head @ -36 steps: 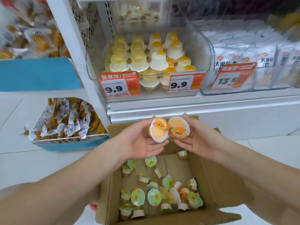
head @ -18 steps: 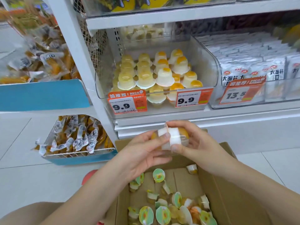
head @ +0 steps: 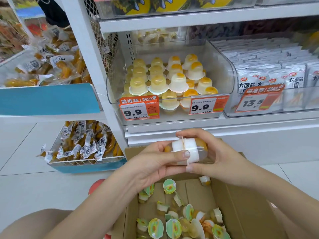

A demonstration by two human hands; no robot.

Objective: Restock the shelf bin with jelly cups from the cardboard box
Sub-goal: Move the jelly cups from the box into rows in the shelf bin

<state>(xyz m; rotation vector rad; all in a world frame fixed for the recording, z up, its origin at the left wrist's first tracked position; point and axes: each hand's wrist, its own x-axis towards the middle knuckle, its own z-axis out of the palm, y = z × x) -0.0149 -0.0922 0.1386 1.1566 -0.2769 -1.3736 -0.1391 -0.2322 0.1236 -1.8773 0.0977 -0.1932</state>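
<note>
Both hands meet above the cardboard box (head: 241, 200), pressing two jelly cups (head: 187, 150) lid to lid so the pair travels as one bundle. The left hand (head: 155, 163) cups one end, its fingers (head: 181, 154) curled over the seam; the right hand (head: 219, 157) grasps the other cup. Joined this way, both should reach the clear shelf bin (head: 224, 66) in one trip. The bin sits just above, rows of cups upside down inside. More cups lie loose in the box on the tiled floor (head: 25, 187).
</note>
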